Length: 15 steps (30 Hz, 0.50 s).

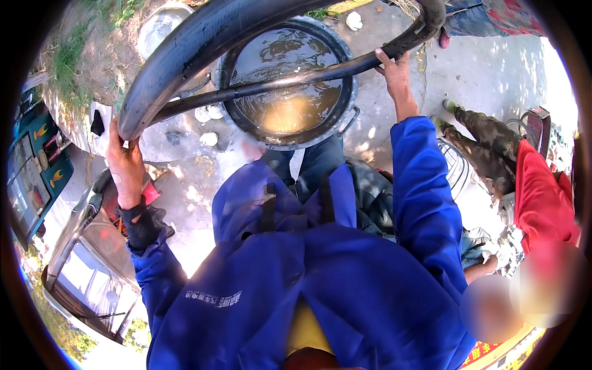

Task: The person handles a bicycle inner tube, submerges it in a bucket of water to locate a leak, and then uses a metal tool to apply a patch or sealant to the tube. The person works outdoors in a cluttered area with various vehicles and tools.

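Observation:
My left hand [124, 151], at the left, grips the lower bend of a black rubber inner tube [216, 31]. My right hand [394, 77], at upper right, holds the thinner stretch of the same tube, its fingers on the rubber. The tube is raised over a round dark basin [350, 92] of murky water, with the thinner stretch crossing above the water. The basin stands just beyond my legs. Whether any part of the tube touches the water is hard to tell.
A metal bowl [159, 31] and white scraps [209, 139] lie on the ground. At right are a person in red [542, 197], camouflage-clad legs [490, 139] and other people partly visible, another at top right [487, 18]. A parked vehicle [89, 265] and a blue-green panel [37, 172] stand at left.

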### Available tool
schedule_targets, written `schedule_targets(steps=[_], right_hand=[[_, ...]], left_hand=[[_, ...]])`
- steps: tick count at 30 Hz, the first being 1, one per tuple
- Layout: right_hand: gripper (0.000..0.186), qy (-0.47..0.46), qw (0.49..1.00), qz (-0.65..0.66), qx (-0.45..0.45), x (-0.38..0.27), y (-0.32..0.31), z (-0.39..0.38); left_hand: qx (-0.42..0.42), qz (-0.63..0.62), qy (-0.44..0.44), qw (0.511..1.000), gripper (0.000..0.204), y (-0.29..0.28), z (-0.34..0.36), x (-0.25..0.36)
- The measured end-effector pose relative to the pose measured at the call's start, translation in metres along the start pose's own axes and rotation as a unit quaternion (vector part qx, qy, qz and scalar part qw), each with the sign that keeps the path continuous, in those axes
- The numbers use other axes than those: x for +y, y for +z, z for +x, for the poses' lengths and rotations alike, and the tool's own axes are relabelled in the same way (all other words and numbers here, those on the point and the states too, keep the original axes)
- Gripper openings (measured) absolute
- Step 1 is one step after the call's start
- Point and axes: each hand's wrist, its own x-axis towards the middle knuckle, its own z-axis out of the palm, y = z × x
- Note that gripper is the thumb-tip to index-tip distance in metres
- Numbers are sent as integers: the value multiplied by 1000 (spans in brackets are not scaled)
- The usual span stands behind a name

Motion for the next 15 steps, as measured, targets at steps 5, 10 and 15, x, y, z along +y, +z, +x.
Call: schedule_targets(steps=[5, 10, 15], right_hand=[[60, -76, 997, 12, -16, -8, 9, -19], [39, -139, 967, -210, 26, 26, 23, -71], [37, -73, 984, -162, 21, 66, 31, -105]], left_hand=[[-12, -50, 12, 999, 47, -4, 8, 13], [-29, -53, 35, 998, 52, 2, 10, 44], [-25, 9, 76, 997, 56, 9, 13, 63]])
